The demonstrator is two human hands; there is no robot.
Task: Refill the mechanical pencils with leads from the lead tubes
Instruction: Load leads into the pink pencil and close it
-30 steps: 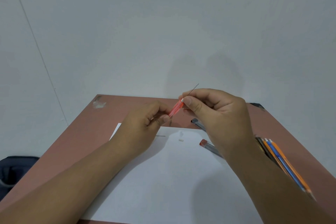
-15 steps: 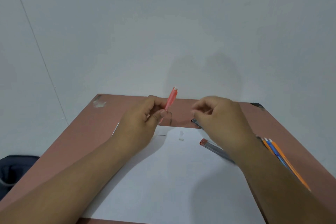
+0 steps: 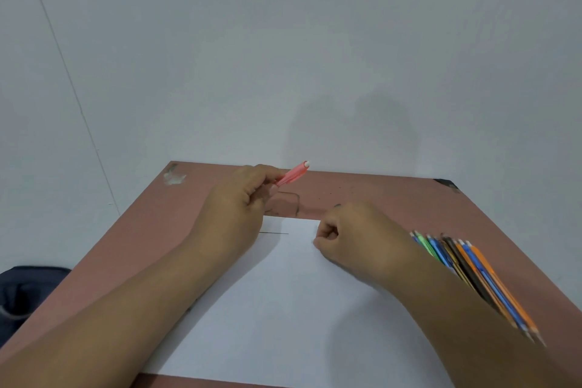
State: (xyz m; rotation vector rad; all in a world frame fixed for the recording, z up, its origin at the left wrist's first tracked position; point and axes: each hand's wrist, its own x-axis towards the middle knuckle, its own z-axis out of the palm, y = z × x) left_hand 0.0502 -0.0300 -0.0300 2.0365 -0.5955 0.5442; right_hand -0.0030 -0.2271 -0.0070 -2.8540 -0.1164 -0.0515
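The slim pink plastic mechanical pencil [image 3: 291, 174] sticks out of the far side of the left hand [image 3: 242, 198], slanting up and to the right, with its white end cap at the far tip, above the far part of the reddish-brown worktop [image 3: 378, 195]. The left grip is closed round the pencil's lower barrel: the fingers curl over it and the thumb side pinches it, so only the upper length shows. The right hand [image 3: 349, 236] rests low on the far edge of the white paper sheet [image 3: 283, 309], its fingers curled tight toward the palm; the fingertips seem to pinch at something small on the paper, but whether they hold anything cannot be told.

One thin dark pencil lead [image 3: 274, 233] lies flat on the paper just beside the left hand, between the two hands. One pink pencil is in hand. On the right of the worktop, partly behind the right forearm, lies a bundle of coloured mechanical pencils [image 3: 466, 264], green, blue, black and orange, side by side and pointing near-right; about eight show, though the exact count is unclear. A dark blue bag [image 3: 22, 290] sits off the worktop at the near left, below the pale grey wall [image 3: 283, 41].
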